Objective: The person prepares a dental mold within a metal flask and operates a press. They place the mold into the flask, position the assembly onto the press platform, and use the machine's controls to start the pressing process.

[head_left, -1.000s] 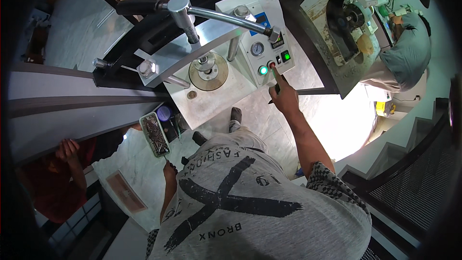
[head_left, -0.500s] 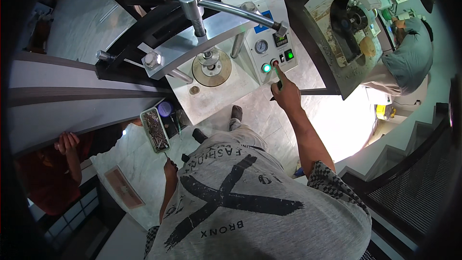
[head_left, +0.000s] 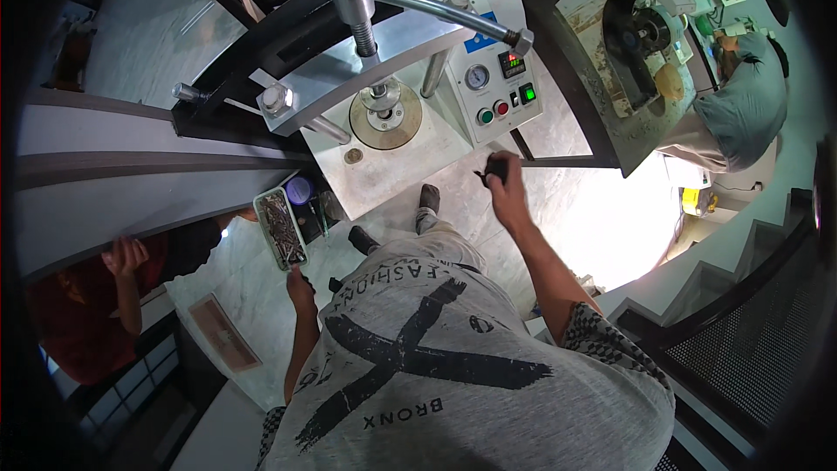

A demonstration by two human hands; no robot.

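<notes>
My right hand (head_left: 510, 194) is closed around a small black object (head_left: 495, 168) whose kind I cannot make out, just in front of the press's control panel (head_left: 490, 92). On that panel are an unlit green button (head_left: 485, 117), a red button (head_left: 501, 108), a lit green switch (head_left: 527, 93) and a dial gauge (head_left: 477, 78). The metal press (head_left: 375, 176) has a large screw with a crossbar handle (head_left: 436, 13) above a round plate (head_left: 386, 131). Low on the left, my left hand (head_left: 301, 290) is closed on a thin metal tool (head_left: 295, 266), near the end of a tray of small metal pieces (head_left: 258, 201).
A purple-lidded container (head_left: 299, 189) stands beside the tray. Another machine with a dark round opening (head_left: 555, 10) is at the far right, where a co-worker (head_left: 741, 122) bends. At left, another person's hand (head_left: 126, 255) shows by a grey ledge (head_left: 174, 209). Stairs (head_left: 697, 283) rise at right.
My right hand has drawn back from the panel's buttons, its pointing finger now folded. The lit green button has gone dark. My left hand has moved slightly up toward the tray.
</notes>
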